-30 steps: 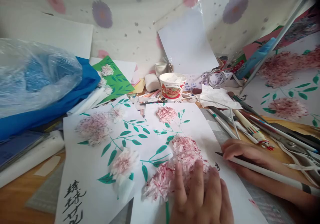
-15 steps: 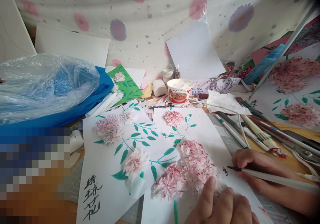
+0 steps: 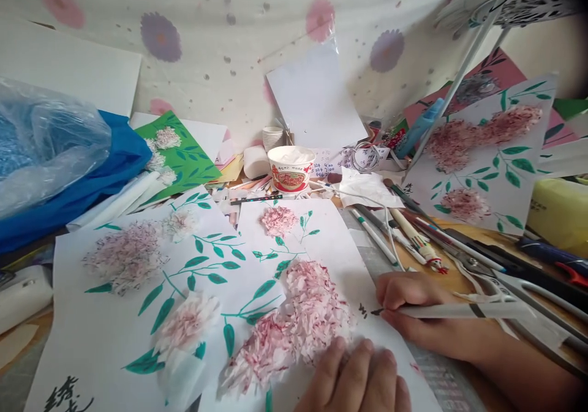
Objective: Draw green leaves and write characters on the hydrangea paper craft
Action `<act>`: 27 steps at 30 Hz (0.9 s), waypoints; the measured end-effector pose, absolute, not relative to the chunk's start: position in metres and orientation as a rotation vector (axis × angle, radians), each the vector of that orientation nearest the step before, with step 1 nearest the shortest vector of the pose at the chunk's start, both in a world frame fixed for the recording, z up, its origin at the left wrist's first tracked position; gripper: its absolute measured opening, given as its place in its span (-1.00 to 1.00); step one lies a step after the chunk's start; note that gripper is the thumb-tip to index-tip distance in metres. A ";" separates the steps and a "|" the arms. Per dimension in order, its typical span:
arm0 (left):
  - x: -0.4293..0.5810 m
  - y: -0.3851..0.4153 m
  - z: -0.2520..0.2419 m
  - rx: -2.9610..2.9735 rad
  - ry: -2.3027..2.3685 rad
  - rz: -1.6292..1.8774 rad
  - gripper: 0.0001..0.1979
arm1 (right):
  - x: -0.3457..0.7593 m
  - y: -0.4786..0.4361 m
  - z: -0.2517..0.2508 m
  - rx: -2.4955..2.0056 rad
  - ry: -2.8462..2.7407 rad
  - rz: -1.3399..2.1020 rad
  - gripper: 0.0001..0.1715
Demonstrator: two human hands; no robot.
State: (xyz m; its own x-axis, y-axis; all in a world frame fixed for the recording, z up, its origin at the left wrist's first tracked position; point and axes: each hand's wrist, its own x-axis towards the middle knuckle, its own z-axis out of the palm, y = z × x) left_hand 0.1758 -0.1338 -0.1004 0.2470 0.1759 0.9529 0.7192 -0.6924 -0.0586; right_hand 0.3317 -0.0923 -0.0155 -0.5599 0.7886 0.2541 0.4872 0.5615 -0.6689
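My right hand (image 3: 425, 311) grips a white brush pen (image 3: 468, 310) with a dark tip. The tip is just right of small black ink strokes on a white sheet (image 3: 337, 234). Whether it touches the paper I cannot tell. My left hand (image 3: 356, 378) lies on the lower part of that sheet, fingers stretched out, beside a pink crumpled-paper flower (image 3: 316, 311). Green painted leaves and stems surround the flowers. To the left, a second flower picture (image 3: 114, 338) has black brush characters at its bottom corner, partly cut off by the frame.
Behind the sheets stands a paper noodle bowl (image 3: 291, 176) with white material in it. Pens and scissors (image 3: 528, 289) lie at right, below a propped flower picture (image 3: 505, 185). A blue bag with clear plastic (image 3: 50, 149) fills the left. A white cable crosses the desk.
The view has swung to the right, so the desk things appear further left and more of the right side shows. The brush tip is slightly farther from the ink strokes.
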 end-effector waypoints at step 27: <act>0.200 -0.147 -0.124 -1.819 -1.382 -1.422 -0.71 | 0.336 -0.095 -0.029 -0.964 -2.205 0.741 -0.83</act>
State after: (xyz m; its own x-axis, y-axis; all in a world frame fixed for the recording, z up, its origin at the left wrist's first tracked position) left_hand 0.2004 -0.1472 -0.1244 -0.0319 0.4296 0.9025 0.8900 -0.3987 0.2212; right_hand 0.3356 -0.0946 -0.0287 -0.5463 0.7792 0.3074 0.4357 0.5777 -0.6902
